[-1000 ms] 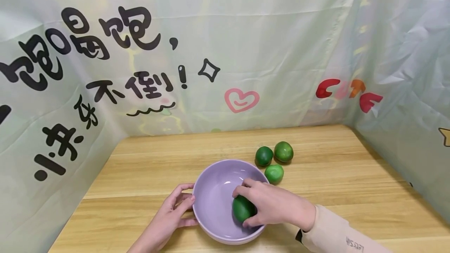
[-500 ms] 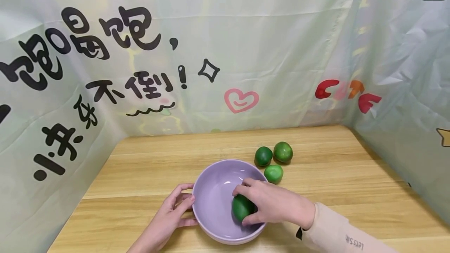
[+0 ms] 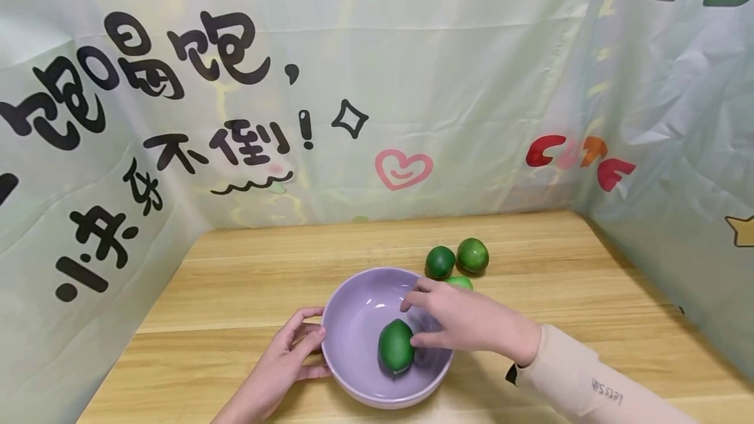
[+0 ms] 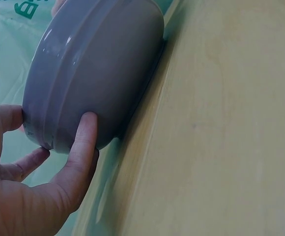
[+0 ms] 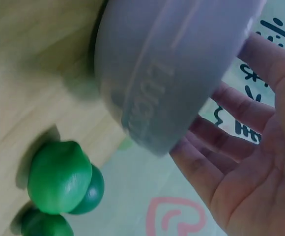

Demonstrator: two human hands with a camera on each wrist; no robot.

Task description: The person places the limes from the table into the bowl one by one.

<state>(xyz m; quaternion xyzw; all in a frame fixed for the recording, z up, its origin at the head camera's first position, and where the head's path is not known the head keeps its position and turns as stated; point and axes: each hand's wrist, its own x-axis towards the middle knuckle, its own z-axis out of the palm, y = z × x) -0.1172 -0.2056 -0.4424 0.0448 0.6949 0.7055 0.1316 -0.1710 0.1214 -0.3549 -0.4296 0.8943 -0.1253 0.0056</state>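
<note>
A dark green lime (image 3: 396, 347) lies in the light purple bowl (image 3: 353, 371) on the table. My left hand (image 3: 291, 352) holds the bowl's left side, thumb at the rim and fingers against the outer wall. Those fingers (image 4: 86, 130) also show on the wall in the left wrist view. Above the bowl's right part is my right hand (image 3: 465, 319), its fingers spread and holding nothing. Its thumb is close beside the lime; I cannot tell whether they touch. From the right wrist, the right hand (image 5: 250, 132) appears over the bowl's rim.
Beyond the bowl's right side sit a dark green lime (image 3: 440, 262), a mottled lime (image 3: 473, 255) and a lighter lime (image 3: 459, 282), partly hidden by my right hand. Printed cloth (image 3: 471, 84) walls the wooden table (image 3: 265, 267) at the back and sides.
My right hand has let go of the lime and moved up and right. The lime has shifted slightly and stays in the bowl. My left hand keeps its place on the bowl.
</note>
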